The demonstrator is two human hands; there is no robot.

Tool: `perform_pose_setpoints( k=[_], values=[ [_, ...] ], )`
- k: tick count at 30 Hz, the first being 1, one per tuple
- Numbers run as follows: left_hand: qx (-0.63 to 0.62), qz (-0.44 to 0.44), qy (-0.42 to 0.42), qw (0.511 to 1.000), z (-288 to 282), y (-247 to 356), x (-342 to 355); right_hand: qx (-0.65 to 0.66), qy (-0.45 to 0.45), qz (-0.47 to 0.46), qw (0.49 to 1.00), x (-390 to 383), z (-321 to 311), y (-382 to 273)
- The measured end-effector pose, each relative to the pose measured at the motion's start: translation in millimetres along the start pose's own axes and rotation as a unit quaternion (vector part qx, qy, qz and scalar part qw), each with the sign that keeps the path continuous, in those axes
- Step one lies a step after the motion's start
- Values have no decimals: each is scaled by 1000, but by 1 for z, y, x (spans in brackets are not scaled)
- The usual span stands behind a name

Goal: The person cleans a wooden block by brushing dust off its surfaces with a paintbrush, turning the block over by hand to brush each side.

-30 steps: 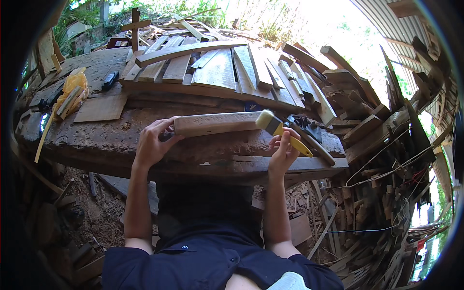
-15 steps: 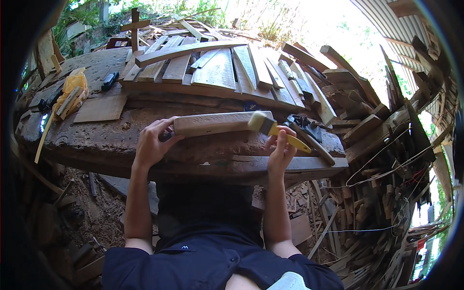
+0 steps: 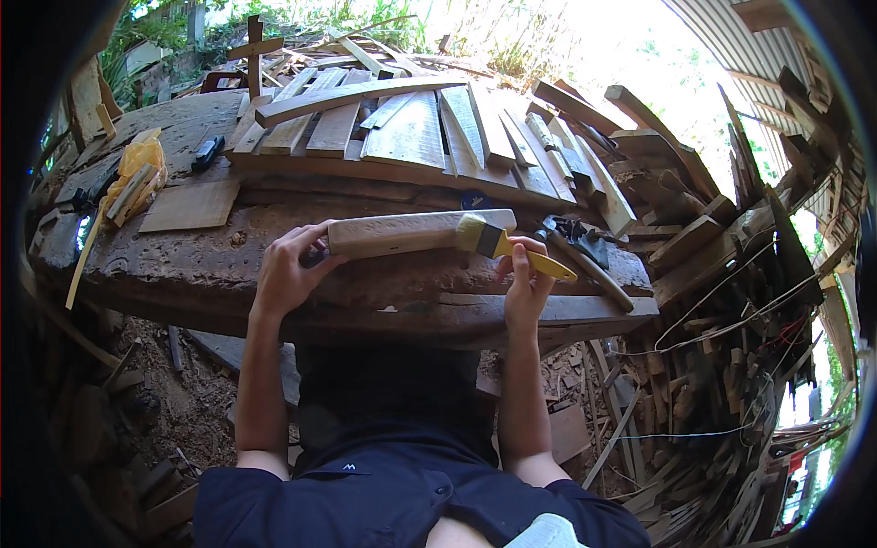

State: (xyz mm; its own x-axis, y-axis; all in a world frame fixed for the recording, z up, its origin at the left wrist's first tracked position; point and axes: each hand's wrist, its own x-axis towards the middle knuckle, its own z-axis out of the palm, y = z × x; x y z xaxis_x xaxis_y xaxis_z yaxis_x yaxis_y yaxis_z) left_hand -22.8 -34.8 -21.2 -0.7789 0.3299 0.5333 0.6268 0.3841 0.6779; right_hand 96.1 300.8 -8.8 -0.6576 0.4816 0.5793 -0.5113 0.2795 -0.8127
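My left hand (image 3: 294, 265) grips the left end of a pale wooden block (image 3: 393, 234), thumb on the near side. The block lies crosswise over the rough, thick workbench (image 3: 192, 269). A paintbrush (image 3: 539, 259) with a yellow handle and light bristles is pinched in my right hand (image 3: 524, 285), its handle pointing right. The bristles rest against the near face of the block, close to its right end. Part of the grip on each thing is hidden behind my fingers.
Many cut boards (image 3: 406, 132) lie across the back of the bench. A hammer-like tool with a wooden handle (image 3: 594, 272) rests at the right. At left are a thin flat board (image 3: 190, 205), a yellow plastic bag (image 3: 146, 164) and a dark tool (image 3: 208, 153). Scrap wood (image 3: 676, 393) piles up at right.
The paintbrush has moved slightly left and down, its bristles going from the block's top right end to its near face. My left hand and the block stay put.
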Motion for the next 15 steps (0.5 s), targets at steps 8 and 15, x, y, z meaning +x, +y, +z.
perform_pose_setpoints(
  k=[8, 15],
  values=[
    [4, 6, 12, 1000, 0, 1, 0, -14, 74, -3, 997, 2, 0, 2],
    [3, 3, 9, 1000, 0, 0, 0, 4, -14, 23, 1000, 0, -1, 1]
  ],
)
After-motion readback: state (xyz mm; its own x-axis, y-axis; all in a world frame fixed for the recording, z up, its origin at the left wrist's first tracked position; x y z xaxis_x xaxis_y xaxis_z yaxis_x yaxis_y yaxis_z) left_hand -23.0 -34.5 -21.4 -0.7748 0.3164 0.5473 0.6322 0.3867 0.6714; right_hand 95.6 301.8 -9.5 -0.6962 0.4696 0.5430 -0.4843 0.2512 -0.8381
